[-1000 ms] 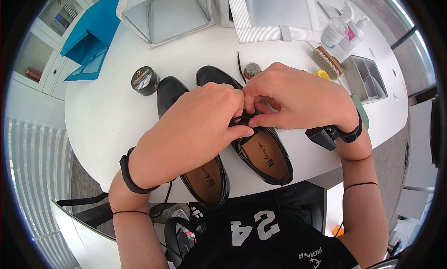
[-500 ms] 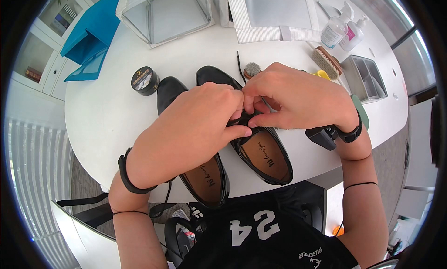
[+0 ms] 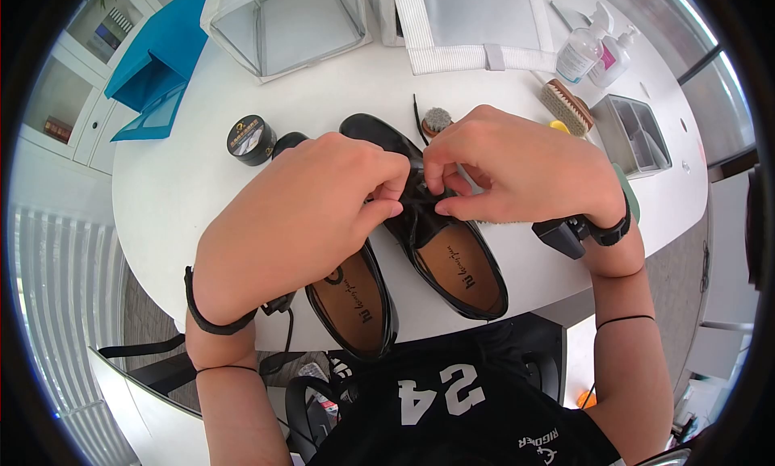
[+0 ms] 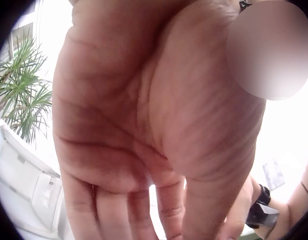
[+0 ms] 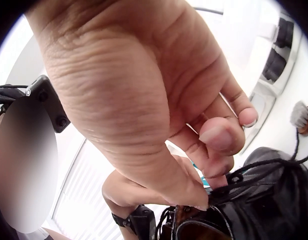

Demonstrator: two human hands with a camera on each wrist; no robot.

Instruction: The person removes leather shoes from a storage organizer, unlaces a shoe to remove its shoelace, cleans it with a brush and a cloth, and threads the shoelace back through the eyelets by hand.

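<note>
A bright office-like room set up as a shoe-care station: a round white table (image 3: 186, 183) fills the middle of the head view, carrying a pair of black leather shoes (image 3: 452, 256), a round black polish tin (image 3: 251, 140) and a wooden bristle brush (image 3: 565, 107). At upper right stand two clear pump bottles (image 3: 593, 50); white glass-fronted cabinets (image 3: 73, 87) line the upper left, and a green potted plant (image 4: 21, 90) shows in the left wrist view.
</note>
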